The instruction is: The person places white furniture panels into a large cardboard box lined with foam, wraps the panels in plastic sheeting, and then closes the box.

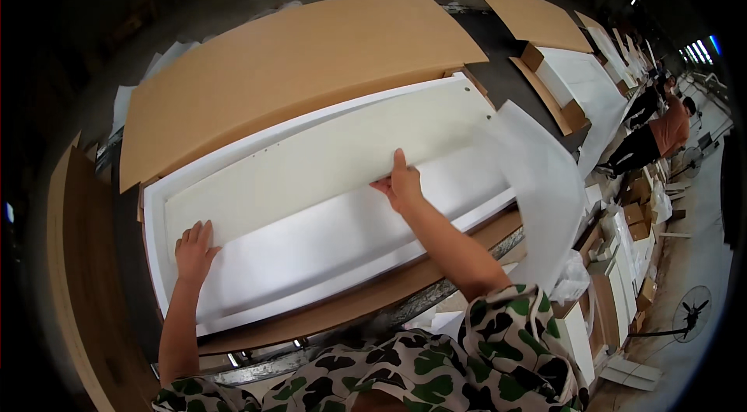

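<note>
White foam sheet [334, 245] lies long and flat in an open cardboard tray [366, 299] on the worktop [436, 299], and on the sheet's far half rests a cream-white panel [327, 155], its near long edge running down the middle of the tray. Both of the person's hands are on that edge. The left hand [194, 251] sits near the tray's left end, fingers spread and pressed flat on the panel's near-left corner, not closed round anything. The right hand [402, 185] is toward the right end, thumb on top of the panel and fingers curled under its edge, pinching it.

A thin translucent sheet [541, 186] curls up off the tray's right end and hangs over the worktop's right edge. Beyond the tray, against its far side, lies a large brown cardboard sheet [296, 62]. Further along the line to the right stand another open carton [568, 85] with a white panel inside and more brown board [537, 19]. Another person [661, 136] in an orange top bends over at the far right. A floor fan [692, 311] stands at lower right.
</note>
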Motion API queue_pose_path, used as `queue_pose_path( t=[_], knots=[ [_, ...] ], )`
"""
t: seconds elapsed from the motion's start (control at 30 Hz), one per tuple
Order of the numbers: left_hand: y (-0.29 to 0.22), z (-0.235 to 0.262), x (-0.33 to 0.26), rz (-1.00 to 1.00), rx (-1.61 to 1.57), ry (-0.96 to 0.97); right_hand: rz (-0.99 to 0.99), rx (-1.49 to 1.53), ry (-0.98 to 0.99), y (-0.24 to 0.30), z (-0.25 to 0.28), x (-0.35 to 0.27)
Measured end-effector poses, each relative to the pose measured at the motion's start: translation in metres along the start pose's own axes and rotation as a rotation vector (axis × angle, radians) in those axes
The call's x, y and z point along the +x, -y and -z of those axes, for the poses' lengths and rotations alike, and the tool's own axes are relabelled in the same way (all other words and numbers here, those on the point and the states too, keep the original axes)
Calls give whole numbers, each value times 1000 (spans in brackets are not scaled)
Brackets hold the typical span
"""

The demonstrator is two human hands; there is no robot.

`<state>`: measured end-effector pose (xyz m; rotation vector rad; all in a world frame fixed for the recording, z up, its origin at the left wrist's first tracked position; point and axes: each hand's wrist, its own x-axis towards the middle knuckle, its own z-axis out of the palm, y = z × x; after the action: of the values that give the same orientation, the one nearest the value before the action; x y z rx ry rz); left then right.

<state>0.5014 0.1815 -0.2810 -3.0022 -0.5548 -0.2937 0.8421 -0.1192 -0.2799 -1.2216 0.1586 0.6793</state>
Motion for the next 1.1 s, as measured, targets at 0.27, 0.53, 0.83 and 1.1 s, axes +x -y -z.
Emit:
queue_pose_path(
  t=[0.27, 0.53, 0.83, 1.1],
  knots=[
    [1, 0, 15, 65, 81, 68, -107, 39, -21, -4, -8, -7],
    [2, -3, 17, 33, 109, 34, -163, 69, 169, -3, -1, 5],
    [-100, 12, 82, -192, -205, 63, -317, -896, 491, 45, 7, -2],
    [-257, 17, 200, -649, -476, -29, 513, -1635, -488, 175, 248, 16]
  ],
)
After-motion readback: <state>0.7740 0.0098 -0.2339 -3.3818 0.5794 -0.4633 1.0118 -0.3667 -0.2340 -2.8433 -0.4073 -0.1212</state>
